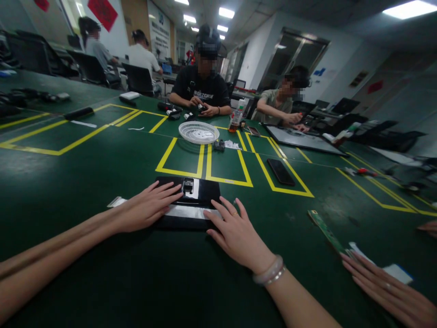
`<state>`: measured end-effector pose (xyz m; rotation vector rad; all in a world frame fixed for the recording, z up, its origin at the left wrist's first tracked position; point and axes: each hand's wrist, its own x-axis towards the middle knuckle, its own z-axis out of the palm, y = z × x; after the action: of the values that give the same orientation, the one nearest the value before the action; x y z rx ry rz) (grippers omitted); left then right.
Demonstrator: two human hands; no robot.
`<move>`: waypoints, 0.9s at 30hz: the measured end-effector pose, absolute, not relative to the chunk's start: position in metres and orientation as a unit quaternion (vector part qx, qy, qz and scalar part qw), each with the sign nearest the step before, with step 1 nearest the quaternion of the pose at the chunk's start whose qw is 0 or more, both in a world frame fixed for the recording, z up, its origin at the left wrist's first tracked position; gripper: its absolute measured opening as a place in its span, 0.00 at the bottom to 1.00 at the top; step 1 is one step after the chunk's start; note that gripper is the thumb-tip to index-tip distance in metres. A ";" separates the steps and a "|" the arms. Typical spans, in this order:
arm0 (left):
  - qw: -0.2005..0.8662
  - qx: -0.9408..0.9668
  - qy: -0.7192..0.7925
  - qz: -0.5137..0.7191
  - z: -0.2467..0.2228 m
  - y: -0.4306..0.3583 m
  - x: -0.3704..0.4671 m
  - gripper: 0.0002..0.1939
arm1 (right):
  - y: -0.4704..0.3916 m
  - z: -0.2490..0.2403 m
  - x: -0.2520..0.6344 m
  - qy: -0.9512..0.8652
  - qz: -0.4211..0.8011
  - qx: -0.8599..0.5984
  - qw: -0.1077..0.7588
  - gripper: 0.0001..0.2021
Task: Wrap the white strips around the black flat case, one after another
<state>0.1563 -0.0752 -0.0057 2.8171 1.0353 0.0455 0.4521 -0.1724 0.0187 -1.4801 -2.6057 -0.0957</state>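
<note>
A flat black rectangular piece point(209, 191) with a silver strip point(187, 212) across it lies on the green table in front of me. Near its far edge is a small square opening beside a shiny patch; I cannot tell what kind of object it is. My left hand point(150, 205) rests flat on its left part, fingers stretched toward the opening. On the right side my right hand point(235, 228) touches the strip and edge with spread fingers. A pale flat end point(116, 202) sticks out behind my left wrist.
A white round basket point(199, 132), a drink bottle point(235, 119) and a black phone point(280, 171) stand or lie beyond. At right, a co-worker's hand point(389, 284) is beside a green circuit board point(326, 231). Two people sit across the table, which bears yellow tape outlines.
</note>
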 end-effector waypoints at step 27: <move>0.010 0.892 0.451 0.004 -0.002 -0.032 0.117 0.43 | -0.169 0.024 0.458 -0.880 0.016 -0.453 0.138 0.17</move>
<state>0.1169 -0.0317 -0.0024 2.7859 1.4085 0.0118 0.4580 -0.1691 0.0241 -1.3114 -2.5469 0.0456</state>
